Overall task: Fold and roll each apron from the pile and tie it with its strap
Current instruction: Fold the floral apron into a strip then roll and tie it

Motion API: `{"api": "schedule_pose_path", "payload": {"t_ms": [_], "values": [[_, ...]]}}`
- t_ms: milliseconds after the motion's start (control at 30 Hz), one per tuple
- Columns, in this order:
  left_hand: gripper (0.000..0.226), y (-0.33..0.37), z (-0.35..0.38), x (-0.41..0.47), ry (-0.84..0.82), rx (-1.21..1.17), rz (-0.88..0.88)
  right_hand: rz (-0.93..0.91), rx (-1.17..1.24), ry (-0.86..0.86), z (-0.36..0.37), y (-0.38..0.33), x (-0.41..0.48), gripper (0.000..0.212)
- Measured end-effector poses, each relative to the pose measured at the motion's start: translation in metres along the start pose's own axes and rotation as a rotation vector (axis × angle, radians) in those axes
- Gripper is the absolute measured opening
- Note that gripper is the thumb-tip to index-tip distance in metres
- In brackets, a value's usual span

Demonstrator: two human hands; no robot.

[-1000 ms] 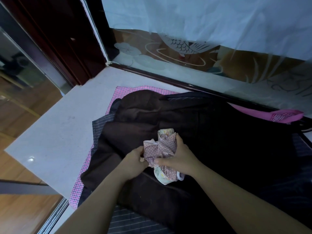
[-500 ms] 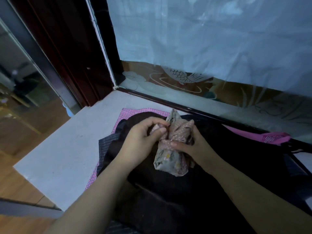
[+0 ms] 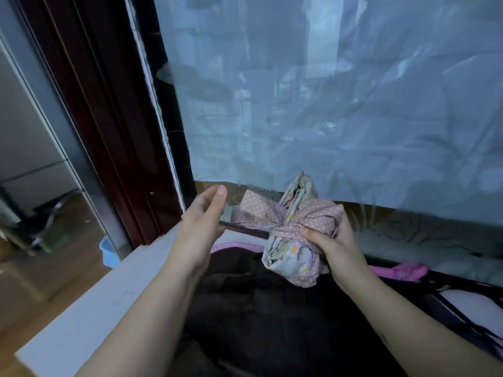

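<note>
Here the right hand (image 3: 336, 240) grips the rolled apron (image 3: 292, 263) from its right side, thumb pressed across the front and fingers curled round behind, holding it raised above the pile of dark aprons (image 3: 258, 317). The roll is pale floral cloth, roughly upright, one end poking up above the hand and the fatter end hanging below the thumb. A pink polka-dot strap (image 3: 310, 213) is wound round its middle, right at the thumb, and knotted; one loose tail sticks out leftward toward the other hand. The left hand (image 3: 202, 221) is open, fingers straight and together, palm turned toward the bundle, holding nothing. It hangs in the air left of the strap's tail, near but apart from it. Beneath both forearms the dark pile spreads over a white ledge (image 3: 89, 308), whose bare part lies below and left of the left wrist. Between the two hands, lower down, a strip of pink checked apron (image 3: 235, 244) peeps out from under the dark cloth. Below and right of the right wrist lies a bright pink cloth (image 3: 400, 272). Beyond both hands' fingertips hangs a wrinkled translucent plastic sheet (image 3: 326, 99), and up-left of the left hand stands a dark red wooden frame (image 3: 109, 118). A pale blue tub (image 3: 109, 253) sits on the floor well left of the left wrist.
</note>
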State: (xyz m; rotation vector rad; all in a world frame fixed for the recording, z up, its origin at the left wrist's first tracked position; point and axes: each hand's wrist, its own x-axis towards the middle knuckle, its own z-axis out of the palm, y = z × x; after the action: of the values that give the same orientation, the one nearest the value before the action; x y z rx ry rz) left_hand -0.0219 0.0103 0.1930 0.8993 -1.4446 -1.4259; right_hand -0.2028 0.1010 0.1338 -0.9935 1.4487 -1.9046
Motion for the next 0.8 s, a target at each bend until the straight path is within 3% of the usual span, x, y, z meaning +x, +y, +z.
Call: {"api": "schedule_pose_path", "payload": {"t_ms": [67,133,200,367,500,600,700,800], "values": [[0.045,0.007,0.005,-0.009,-0.106,-0.048,-0.185,-0.063,-0.006,0.054,0.003,-0.01,-0.001,0.054],[0.045,0.015,0.017,-0.022,-0.214,-0.066,-0.262,-0.134,-0.053,0.104,0.01,-0.021,-0.006,0.059],[0.031,0.022,0.032,-0.029,-0.244,-0.047,-0.202,-0.208,-0.126,0.147,0.017,-0.032,-0.011,0.059],[0.03,0.053,0.048,-0.004,-0.046,-0.159,-0.029,-0.345,-0.25,0.214,0.037,-0.063,-0.029,0.066],[0.019,0.08,0.062,0.016,-0.122,-0.103,0.106,-0.272,-0.372,0.199,0.034,-0.085,-0.034,0.08],[0.031,0.101,0.076,0.024,-0.259,0.055,0.286,-0.202,-0.461,0.239,0.015,-0.111,-0.038,0.093],[0.036,0.112,0.098,0.025,-0.404,0.224,0.438,-0.262,-0.648,0.371,-0.007,-0.158,-0.037,0.075],[0.029,0.118,0.128,0.015,-0.569,0.315,0.563,-0.255,-0.832,0.243,-0.02,-0.203,-0.031,0.039]]}}
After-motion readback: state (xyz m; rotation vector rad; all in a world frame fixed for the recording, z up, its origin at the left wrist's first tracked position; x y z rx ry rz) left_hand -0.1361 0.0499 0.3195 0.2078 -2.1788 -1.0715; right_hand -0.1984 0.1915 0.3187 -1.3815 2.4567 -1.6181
